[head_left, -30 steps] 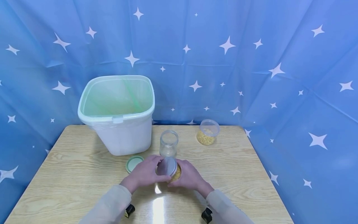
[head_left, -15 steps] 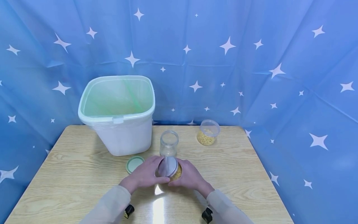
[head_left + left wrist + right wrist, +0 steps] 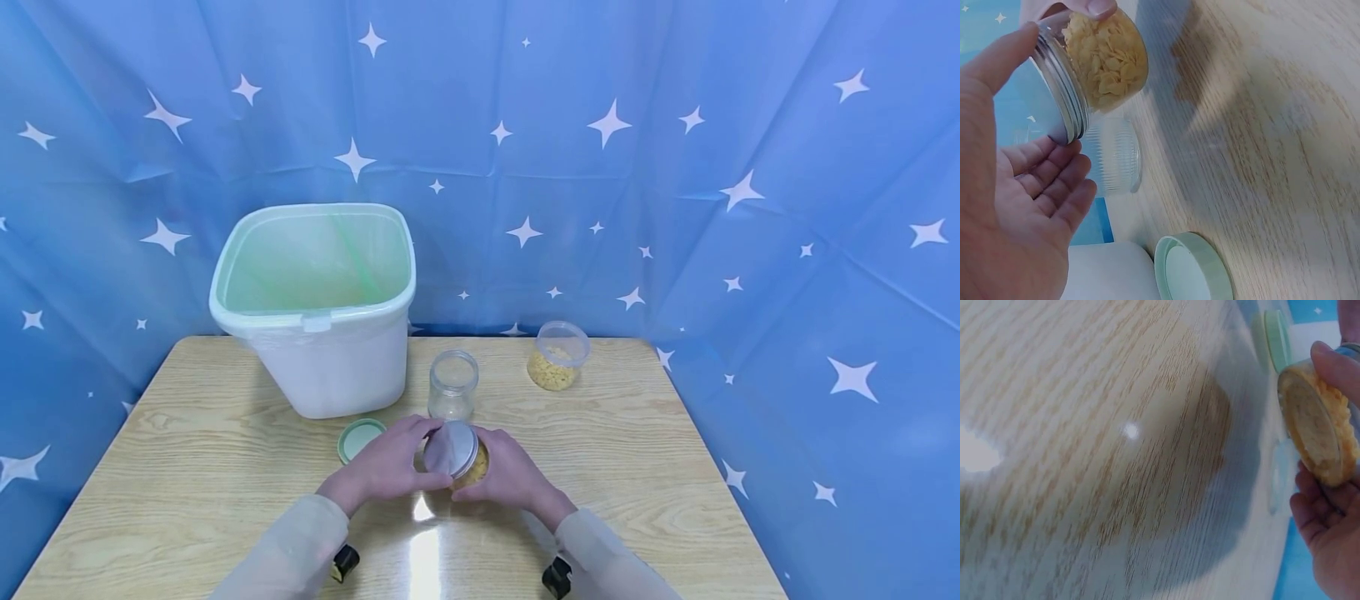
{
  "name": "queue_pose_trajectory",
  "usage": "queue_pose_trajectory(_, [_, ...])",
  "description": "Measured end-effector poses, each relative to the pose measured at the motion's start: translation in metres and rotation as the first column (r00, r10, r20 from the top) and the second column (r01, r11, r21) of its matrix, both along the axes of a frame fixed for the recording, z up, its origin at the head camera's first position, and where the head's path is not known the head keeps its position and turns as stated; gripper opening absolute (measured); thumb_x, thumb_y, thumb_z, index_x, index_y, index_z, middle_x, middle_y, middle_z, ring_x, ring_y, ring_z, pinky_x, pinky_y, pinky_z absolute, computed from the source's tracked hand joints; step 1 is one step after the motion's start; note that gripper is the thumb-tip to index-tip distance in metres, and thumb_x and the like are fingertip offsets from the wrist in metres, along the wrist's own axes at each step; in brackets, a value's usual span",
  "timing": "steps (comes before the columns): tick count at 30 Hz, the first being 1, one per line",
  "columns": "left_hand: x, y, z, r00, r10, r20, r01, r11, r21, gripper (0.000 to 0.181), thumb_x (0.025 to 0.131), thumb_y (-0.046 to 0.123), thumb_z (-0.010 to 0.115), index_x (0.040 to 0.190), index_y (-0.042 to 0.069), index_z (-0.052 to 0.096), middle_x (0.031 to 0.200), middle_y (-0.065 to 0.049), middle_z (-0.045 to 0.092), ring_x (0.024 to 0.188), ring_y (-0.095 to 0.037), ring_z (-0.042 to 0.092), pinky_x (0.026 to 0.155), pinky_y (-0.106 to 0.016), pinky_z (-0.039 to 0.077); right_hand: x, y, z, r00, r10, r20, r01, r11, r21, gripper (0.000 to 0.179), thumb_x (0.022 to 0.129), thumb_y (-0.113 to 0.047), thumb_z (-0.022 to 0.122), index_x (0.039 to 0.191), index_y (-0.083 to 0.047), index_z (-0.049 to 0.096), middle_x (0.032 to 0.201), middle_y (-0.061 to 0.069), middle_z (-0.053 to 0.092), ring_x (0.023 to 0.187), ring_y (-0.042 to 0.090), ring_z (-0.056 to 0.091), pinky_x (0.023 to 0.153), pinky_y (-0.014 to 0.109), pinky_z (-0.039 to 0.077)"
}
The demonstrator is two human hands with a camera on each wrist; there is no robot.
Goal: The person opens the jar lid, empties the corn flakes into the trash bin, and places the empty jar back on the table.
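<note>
Both hands hold a small clear jar of yellow flakes [image 3: 1113,62], tilted above the wooden table. My left hand [image 3: 390,462] grips its silver screw lid [image 3: 452,448], thumb on the near side and fingertips at the opposite rim. The lid sits on the jar's mouth. Round the jar's body curls my right hand [image 3: 512,475]; in the right wrist view, its thumb [image 3: 1337,370] presses the side near the base. Just behind the hands stands an open clear glass jar [image 3: 453,385]. A pale green lid [image 3: 361,439] lies on the table beside my left hand.
A white bin [image 3: 330,358] with a pale green inside stands at the back left of the wooden table [image 3: 637,467]. At the back right is a clear tub [image 3: 557,360] partly filled with yellow flakes. A blue star-patterned curtain [image 3: 465,108] hangs behind.
The silver lid and the left hand's fingers have shifted slightly against each other. The right hand keeps its hold on the jar, almost still.
</note>
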State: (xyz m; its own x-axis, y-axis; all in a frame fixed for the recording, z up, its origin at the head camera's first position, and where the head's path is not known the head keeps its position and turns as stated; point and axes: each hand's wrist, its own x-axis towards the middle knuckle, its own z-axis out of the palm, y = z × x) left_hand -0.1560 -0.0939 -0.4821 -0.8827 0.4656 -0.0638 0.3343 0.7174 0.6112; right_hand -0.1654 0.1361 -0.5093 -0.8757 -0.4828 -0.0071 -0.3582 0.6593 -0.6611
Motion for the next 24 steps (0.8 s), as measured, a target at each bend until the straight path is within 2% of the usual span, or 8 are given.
queue_pose_trajectory(4, [-0.0006, 0.0025, -0.0023, 0.998, 0.060, 0.000, -0.060, 0.998, -0.011, 0.087, 0.071, 0.073, 0.069, 0.135, 0.016, 0.053, 0.128, 0.003, 0.059, 0.121, -0.016, 0.054, 0.103, -0.040, 0.048, -0.0001, -0.0008, -0.0012, 1.000, -0.004, -0.013, 0.004, 1.000, 0.001, 0.089, 0.058, -0.046, 0.091, 0.136, -0.030, 0.052, 0.113, -0.013, 0.064, 0.100, 0.008, 0.058, 0.088, 0.029, 0.051])
queue_pose_trajectory(8, [-0.0016, 0.0044, -0.0027, 0.993, 0.114, 0.009, -0.113, 0.993, -0.013, 0.080, 0.067, 0.077, 0.069, 0.122, 0.020, 0.059, 0.115, 0.007, 0.062, 0.107, -0.011, 0.057, 0.091, -0.035, 0.052, -0.0008, -0.0026, -0.0018, 0.999, 0.008, -0.031, -0.009, 1.000, -0.022, 0.085, 0.058, -0.042, 0.092, 0.133, -0.030, 0.054, 0.109, -0.014, 0.065, 0.096, 0.006, 0.059, 0.087, 0.027, 0.052])
queue_pose_trajectory(12, [-0.0019, 0.0063, -0.0015, 0.986, 0.165, 0.010, -0.164, 0.986, -0.034, 0.072, 0.062, 0.081, 0.069, 0.106, 0.024, 0.060, 0.098, 0.012, 0.061, 0.088, -0.006, 0.056, 0.077, -0.028, 0.050, -0.0016, -0.0041, -0.0022, 0.999, 0.023, -0.045, -0.025, 0.998, -0.050, 0.081, 0.057, -0.038, 0.093, 0.129, -0.030, 0.056, 0.107, -0.015, 0.066, 0.093, 0.004, 0.060, 0.085, 0.025, 0.053])
queue_pose_trajectory(15, [-0.0013, 0.0070, -0.0010, 0.984, 0.179, -0.015, -0.179, 0.981, -0.069, 0.071, 0.061, 0.083, 0.067, 0.102, 0.025, 0.058, 0.092, 0.013, 0.060, 0.082, -0.006, 0.055, 0.073, -0.026, 0.048, -0.0021, -0.0045, -0.0017, 0.998, 0.028, -0.052, -0.031, 0.998, -0.055, 0.081, 0.058, -0.038, 0.093, 0.129, -0.030, 0.056, 0.107, -0.015, 0.066, 0.093, 0.004, 0.061, 0.085, 0.025, 0.053])
queue_pose_trajectory(17, [-0.0004, 0.0060, -0.0018, 0.984, 0.174, -0.029, -0.175, 0.981, -0.077, 0.077, 0.063, 0.084, 0.065, 0.109, 0.023, 0.060, 0.099, 0.010, 0.063, 0.088, -0.009, 0.058, 0.077, -0.030, 0.051, -0.0021, -0.0042, -0.0011, 0.999, 0.025, -0.048, -0.027, 0.998, -0.048, 0.083, 0.058, -0.039, 0.093, 0.131, -0.030, 0.055, 0.108, -0.014, 0.066, 0.094, 0.005, 0.061, 0.086, 0.026, 0.053])
queue_pose_trajectory(19, [0.0007, 0.0041, -0.0027, 0.987, 0.161, -0.025, -0.163, 0.984, -0.074, 0.088, 0.065, 0.084, 0.063, 0.124, 0.019, 0.058, 0.115, 0.006, 0.065, 0.104, -0.013, 0.061, 0.088, -0.036, 0.053, -0.0018, -0.0036, -0.0003, 0.999, 0.017, -0.037, -0.019, 0.999, -0.040, 0.085, 0.058, -0.041, 0.093, 0.133, -0.029, 0.054, 0.110, -0.013, 0.066, 0.097, 0.006, 0.060, 0.087, 0.028, 0.053])
queue_pose_trajectory(22, [0.0011, -0.0003, -0.0039, 0.994, 0.109, -0.007, -0.109, 0.994, -0.022, 0.099, 0.069, 0.078, 0.067, 0.145, 0.018, 0.044, 0.140, -0.001, 0.055, 0.127, -0.021, 0.053, 0.106, -0.046, 0.045, -0.0011, -0.0020, 0.0002, 1.000, 0.002, -0.019, -0.002, 1.000, -0.011, 0.089, 0.058, -0.046, 0.091, 0.136, -0.029, 0.052, 0.112, -0.013, 0.064, 0.101, 0.009, 0.059, 0.089, 0.031, 0.052])
queue_pose_trajectory(24, [-0.0001, -0.0029, -0.0033, 0.999, 0.051, -0.003, -0.050, 0.998, 0.026, 0.101, 0.072, 0.069, 0.072, 0.151, 0.018, 0.036, 0.149, -0.001, 0.048, 0.134, -0.022, 0.048, 0.112, -0.048, 0.040, -0.0010, -0.0012, 0.0004, 1.000, 0.001, -0.008, -0.001, 1.000, 0.000, 0.090, 0.059, -0.047, 0.091, 0.138, -0.030, 0.051, 0.114, -0.012, 0.064, 0.103, 0.010, 0.058, 0.090, 0.032, 0.051])
